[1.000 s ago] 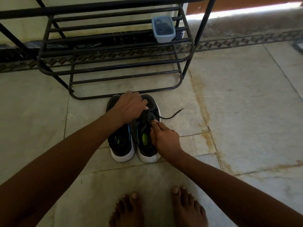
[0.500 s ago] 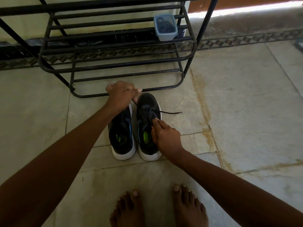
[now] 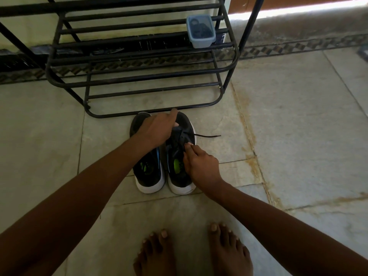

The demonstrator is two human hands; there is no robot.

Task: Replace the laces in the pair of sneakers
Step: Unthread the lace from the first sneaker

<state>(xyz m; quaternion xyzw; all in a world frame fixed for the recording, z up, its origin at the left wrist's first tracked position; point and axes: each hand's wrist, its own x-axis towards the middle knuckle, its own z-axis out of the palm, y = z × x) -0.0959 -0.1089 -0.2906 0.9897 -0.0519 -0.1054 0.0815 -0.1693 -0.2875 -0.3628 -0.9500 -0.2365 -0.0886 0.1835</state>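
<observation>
From the head view, two black sneakers with white soles stand side by side on the tile floor (image 3: 298, 126), heels toward the person, toes just short of the bottom bar of a black metal rack (image 3: 139, 76). The left sneaker (image 3: 149, 172) shows a blue stripe on its side and a green insole; the right sneaker (image 3: 179, 176) shows the same green inside its opening.

The left hand (image 3: 157, 128) reaches across the toe of the left sneaker to the upper front of the right one. Its index finger points forward toward the rack bar, while the thumb and other fingers curl down at the lace area; they seem to pinch the lace or tongue there, though the exact contact is hidden under the hand.

The right hand (image 3: 201, 162) sits over the right side of the right sneaker's opening, fingers curled, thumb and forefinger pinching at the lacing near the eyelets.

A black lace (image 3: 207, 135) runs out of the right sneaker's upper eyelets and trails loose to the right across the floor, its tip lying flat on the tile.

On a middle shelf of the rack, toward its right end, stands a small blue tub (image 3: 201, 31) with dark contents that cannot be made out.

Two bare feet (image 3: 229, 253) stand on the tile at the bottom edge, toes pointing at the sneakers and well apart from them
</observation>
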